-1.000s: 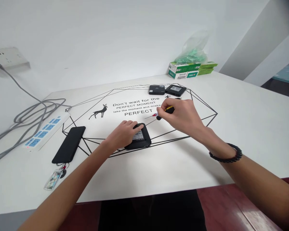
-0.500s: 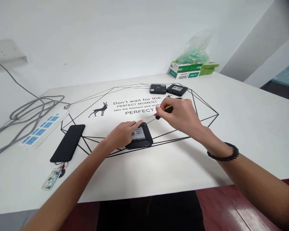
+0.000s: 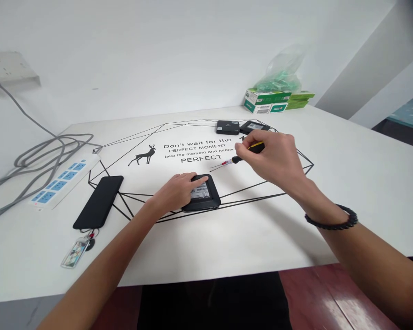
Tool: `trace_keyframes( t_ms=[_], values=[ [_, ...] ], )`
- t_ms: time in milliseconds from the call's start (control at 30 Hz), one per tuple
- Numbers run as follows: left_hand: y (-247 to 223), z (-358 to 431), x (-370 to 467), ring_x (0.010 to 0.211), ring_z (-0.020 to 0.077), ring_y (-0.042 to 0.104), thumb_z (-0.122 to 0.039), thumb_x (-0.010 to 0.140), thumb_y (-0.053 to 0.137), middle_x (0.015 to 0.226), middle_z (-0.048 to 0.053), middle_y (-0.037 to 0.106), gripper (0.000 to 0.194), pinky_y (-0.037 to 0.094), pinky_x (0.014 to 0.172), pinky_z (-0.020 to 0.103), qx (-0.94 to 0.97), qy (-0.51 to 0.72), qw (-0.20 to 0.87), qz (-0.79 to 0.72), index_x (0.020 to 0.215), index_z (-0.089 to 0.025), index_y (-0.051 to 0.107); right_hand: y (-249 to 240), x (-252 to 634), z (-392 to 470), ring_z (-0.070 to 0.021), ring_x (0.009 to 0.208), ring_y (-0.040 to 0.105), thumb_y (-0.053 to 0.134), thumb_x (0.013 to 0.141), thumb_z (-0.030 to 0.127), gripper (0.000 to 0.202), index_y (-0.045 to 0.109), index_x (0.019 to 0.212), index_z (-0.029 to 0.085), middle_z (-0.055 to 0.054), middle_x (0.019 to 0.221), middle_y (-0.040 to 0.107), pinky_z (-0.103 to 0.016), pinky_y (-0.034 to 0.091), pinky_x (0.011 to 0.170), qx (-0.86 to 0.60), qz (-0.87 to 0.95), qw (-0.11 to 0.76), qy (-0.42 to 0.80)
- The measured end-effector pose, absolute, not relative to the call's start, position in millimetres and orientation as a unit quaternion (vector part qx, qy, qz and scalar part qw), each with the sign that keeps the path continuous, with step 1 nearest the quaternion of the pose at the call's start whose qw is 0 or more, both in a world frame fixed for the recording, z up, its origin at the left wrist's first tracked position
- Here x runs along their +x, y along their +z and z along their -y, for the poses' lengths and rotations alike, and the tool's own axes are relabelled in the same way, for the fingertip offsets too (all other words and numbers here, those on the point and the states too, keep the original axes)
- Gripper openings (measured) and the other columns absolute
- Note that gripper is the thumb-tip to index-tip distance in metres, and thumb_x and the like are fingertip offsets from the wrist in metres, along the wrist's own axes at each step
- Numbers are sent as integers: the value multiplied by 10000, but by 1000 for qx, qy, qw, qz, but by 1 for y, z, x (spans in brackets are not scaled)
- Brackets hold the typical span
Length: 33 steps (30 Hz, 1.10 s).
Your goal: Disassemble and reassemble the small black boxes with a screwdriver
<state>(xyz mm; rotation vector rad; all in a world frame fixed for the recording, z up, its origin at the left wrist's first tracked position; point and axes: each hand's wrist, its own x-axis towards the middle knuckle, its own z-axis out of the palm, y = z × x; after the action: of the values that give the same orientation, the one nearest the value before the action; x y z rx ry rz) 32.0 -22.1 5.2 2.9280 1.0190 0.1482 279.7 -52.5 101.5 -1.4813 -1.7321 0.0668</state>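
A black box with a white label (image 3: 203,193) lies on the white table, label up. My left hand (image 3: 177,191) grips its left side, with the index finger stretched over the top edge. My right hand (image 3: 273,153) is closed around the yellow and black handle of a screwdriver (image 3: 234,159). The screwdriver's thin shaft points left and down, its tip in the air above and right of the box, apart from it. Behind my right hand are two more black boxes, one with a plain top (image 3: 228,127) and one with a label (image 3: 253,126), partly hidden.
At the left lie a black phone (image 3: 99,201) with a keychain (image 3: 76,251), a power strip (image 3: 62,180) and coiled grey cable (image 3: 57,156). Green and white cartons (image 3: 266,97) with a plastic bag (image 3: 282,75) on top stand at the back right.
My right hand has moved right, carrying the screwdriver, and its tip has drawn away from the box's top edge. My left hand has stayed on the box.
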Motion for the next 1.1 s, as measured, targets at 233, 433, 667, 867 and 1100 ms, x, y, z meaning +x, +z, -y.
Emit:
trace_keyframes(
  t_ms=[233, 433, 667, 867, 1100],
  values=[
    [4, 14, 4, 1252, 280, 613, -77, 973, 337, 1388, 182, 640, 520, 516, 1034, 472, 916, 139, 28, -376, 1476, -100, 471, 97, 271, 51, -147, 518, 530, 635, 812, 213, 213, 561, 614, 238, 4, 580, 643, -326, 405, 579, -583, 722, 372, 29],
    [8, 14, -13, 1320, 281, 595, -340, 1048, 389, 1385, 152, 665, 426, 465, 1139, 489, 881, 213, 88, -413, 1342, -123, 607, 95, 266, 47, -138, 507, 506, 630, 825, 207, 216, 576, 618, 232, 3, 584, 648, -317, 393, 576, -577, 730, 365, 43],
    [14, 43, 40, 1330, 361, 536, -623, 893, 657, 1455, 199, 553, 769, 417, 1120, 543, 919, 133, 114, -353, 1473, -158, 459, 95, 271, 50, -162, 527, 564, 628, 816, 222, 216, 567, 610, 238, -7, 588, 662, -332, 415, 602, -579, 719, 383, 23],
    [11, 41, 38, 1355, 356, 499, -647, 869, 679, 1479, 202, 522, 795, 386, 1134, 525, 913, 130, 134, -362, 1436, -154, 421, 95, 266, 47, -147, 549, 526, 613, 822, 210, 186, 586, 638, 222, -12, 631, 678, -309, 386, 593, -577, 738, 348, 34],
    [9, 43, 37, 1327, 338, 523, -647, 875, 677, 1450, 177, 553, 772, 404, 1128, 506, 915, 142, 135, -354, 1428, -164, 438, 93, 258, 33, -123, 525, 468, 591, 811, 200, 154, 577, 657, 202, -12, 615, 658, -292, 339, 576, -561, 768, 307, 25]
  ],
)
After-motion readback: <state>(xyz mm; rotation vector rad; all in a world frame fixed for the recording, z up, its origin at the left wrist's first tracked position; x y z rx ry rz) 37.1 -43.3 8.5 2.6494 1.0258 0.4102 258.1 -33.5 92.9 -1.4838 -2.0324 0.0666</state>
